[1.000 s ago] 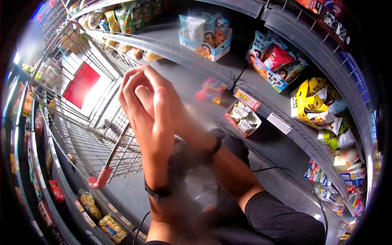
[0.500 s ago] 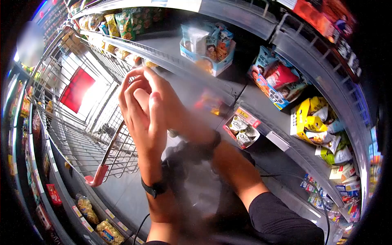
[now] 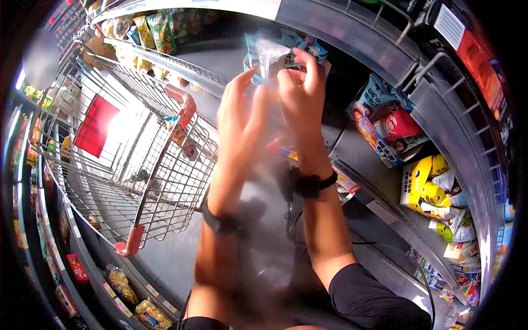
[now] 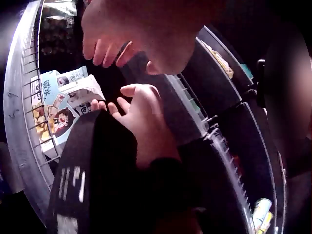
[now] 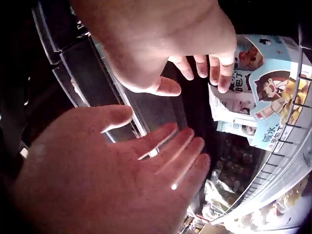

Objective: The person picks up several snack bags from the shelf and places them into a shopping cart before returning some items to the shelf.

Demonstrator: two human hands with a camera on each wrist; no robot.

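Grey store shelving [image 3: 206,55] sweeps across the top and right of the head view, stocked with packaged snacks. A wire shopping cart [image 3: 179,198] with red corner pieces stands at left. A person's two raised hands are in the centre, slightly apart, palms roughly facing. The left hand [image 3: 239,124] is blurred, its fingers loosely bent and close together, thumb apart; the right hand [image 3: 302,102] has loosely bent, slightly spread fingers. Just beyond the fingertips, a light blue box of snack bags [image 4: 61,117] sits on a shelf behind a wire rail; whether any fingertip touches it, I cannot tell. Farther right are a box holding a red bag [image 3: 404,122] and a yellow box [image 3: 411,184]. Black bands [image 3: 220,221] circle both wrists.
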